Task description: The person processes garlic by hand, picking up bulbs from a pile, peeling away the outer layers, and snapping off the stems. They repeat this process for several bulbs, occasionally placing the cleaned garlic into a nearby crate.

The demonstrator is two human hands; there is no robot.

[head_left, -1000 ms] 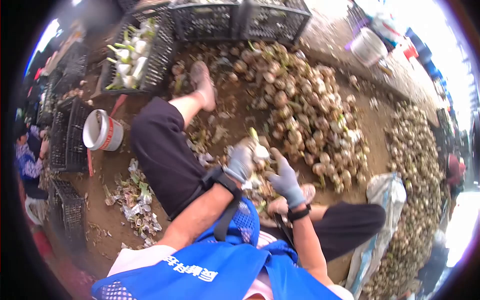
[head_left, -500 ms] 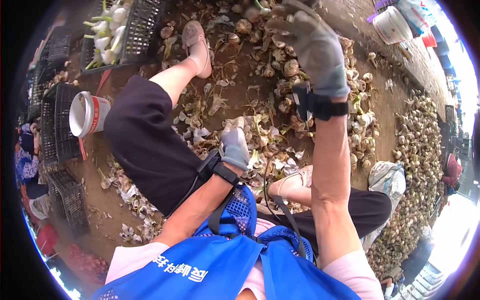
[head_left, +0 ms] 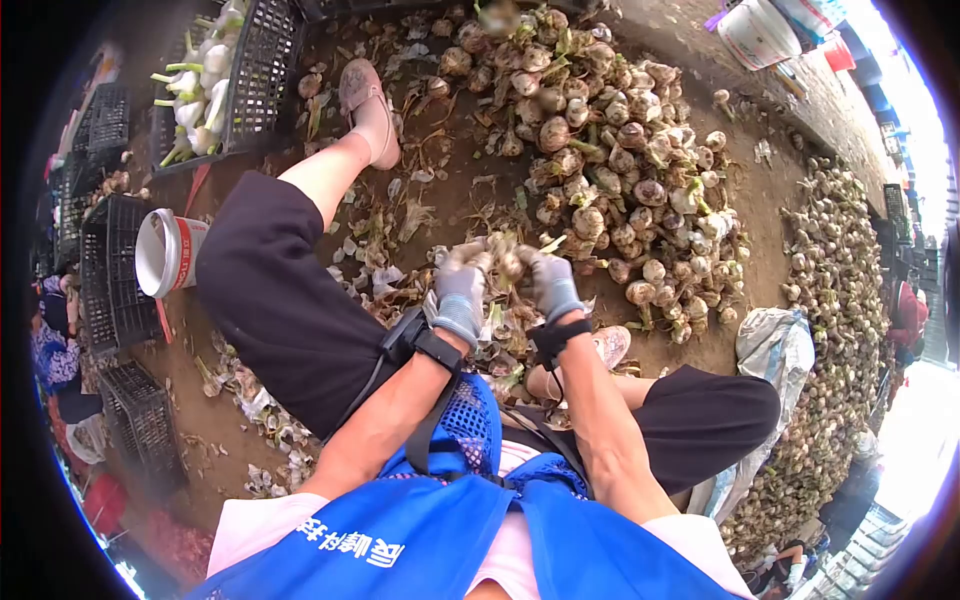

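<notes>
Both hands wear grey gloves and meet low over the ground between the legs. Between them is a garlic bulb (head_left: 510,262) with a short green stem pointing right. My left hand (head_left: 463,285) has its fingers curled against the bulb's left side. Closed on its right side is my right hand (head_left: 550,282). Loose peeled skins (head_left: 388,280) lie below and around the hands. Just beyond my right hand spreads a heap of unpeeled garlic bulbs (head_left: 640,190).
A black crate (head_left: 262,75) with cleaned garlic stands at upper left, near a white bucket (head_left: 172,252). More black crates (head_left: 140,410) line the left. At right are a white sack (head_left: 775,350) and a long garlic pile (head_left: 835,290). People sit at both edges.
My right hand has come down and back from above the heap to beside my left hand, and a bulb now shows between them. The view has shifted slightly.
</notes>
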